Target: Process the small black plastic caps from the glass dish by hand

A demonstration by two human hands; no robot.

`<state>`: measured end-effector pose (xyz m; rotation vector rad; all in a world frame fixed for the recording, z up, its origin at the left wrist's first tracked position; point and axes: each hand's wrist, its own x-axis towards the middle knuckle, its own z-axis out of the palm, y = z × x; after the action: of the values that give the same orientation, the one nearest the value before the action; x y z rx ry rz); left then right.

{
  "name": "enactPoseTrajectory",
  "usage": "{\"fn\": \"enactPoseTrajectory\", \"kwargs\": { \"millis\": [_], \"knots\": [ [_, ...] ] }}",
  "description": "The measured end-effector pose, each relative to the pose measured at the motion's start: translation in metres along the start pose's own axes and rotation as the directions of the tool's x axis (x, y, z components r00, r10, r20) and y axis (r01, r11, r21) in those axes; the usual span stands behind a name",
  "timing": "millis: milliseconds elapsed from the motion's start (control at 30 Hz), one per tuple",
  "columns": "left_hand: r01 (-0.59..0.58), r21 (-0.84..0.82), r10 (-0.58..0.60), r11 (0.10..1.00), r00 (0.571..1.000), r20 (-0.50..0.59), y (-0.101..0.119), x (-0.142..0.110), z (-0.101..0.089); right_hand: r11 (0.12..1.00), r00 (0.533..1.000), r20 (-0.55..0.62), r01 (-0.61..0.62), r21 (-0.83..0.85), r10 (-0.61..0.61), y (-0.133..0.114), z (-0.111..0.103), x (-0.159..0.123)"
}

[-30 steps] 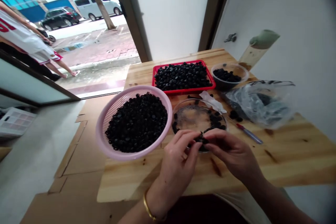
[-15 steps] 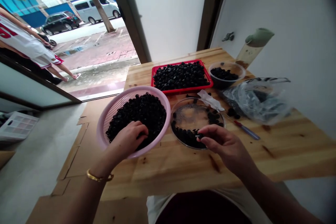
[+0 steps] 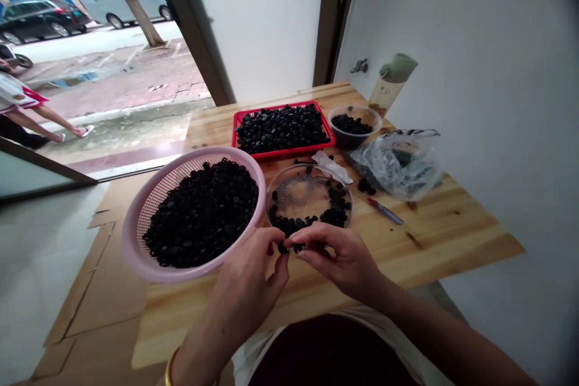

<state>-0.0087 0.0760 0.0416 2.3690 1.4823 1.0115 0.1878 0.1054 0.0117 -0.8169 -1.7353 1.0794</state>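
Note:
My left hand and my right hand meet at the near edge of a clear round dish. Fingertips of both are pinched around small black pieces, too small to tell apart clearly. More black pieces lie along the dish's near and right sides. To the left, a pink plastic basket holds a heap of small black parts, some ring-shaped. My left forearm, with a gold bracelet, passes in front of the basket's near right side.
Behind the dish are a red tray of black discs and a clear tub of black pieces. A plastic bag, a screwdriver-like tool and a green-lidded bottle are on the right. Outside the doorway a person stands.
My left hand has come out of the pink basket and moved right to meet my right hand. The right hand has drawn toward me. The camera view has swung to the right.

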Motion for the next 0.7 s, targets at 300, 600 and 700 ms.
{"fn": "enactPoseTrajectory", "kwargs": {
  "millis": [300,600,700],
  "knots": [
    [0.260,-0.485,-0.303,0.835,0.953,-0.012,0.007,-0.004,0.024,0.945,0.976,-0.041,-0.195,0.264,0.212,0.012,-0.002,-0.014],
    [0.351,-0.599,-0.434,0.719,0.901,0.007,0.006,-0.009,0.032,0.887,0.954,-0.027,-0.266,0.377,0.298,0.017,0.000,-0.010],
    [0.388,-0.638,-0.478,0.665,0.878,0.036,0.006,-0.009,0.032,0.840,0.937,-0.044,-0.289,0.460,0.346,0.021,0.001,-0.010]
  ]
}}
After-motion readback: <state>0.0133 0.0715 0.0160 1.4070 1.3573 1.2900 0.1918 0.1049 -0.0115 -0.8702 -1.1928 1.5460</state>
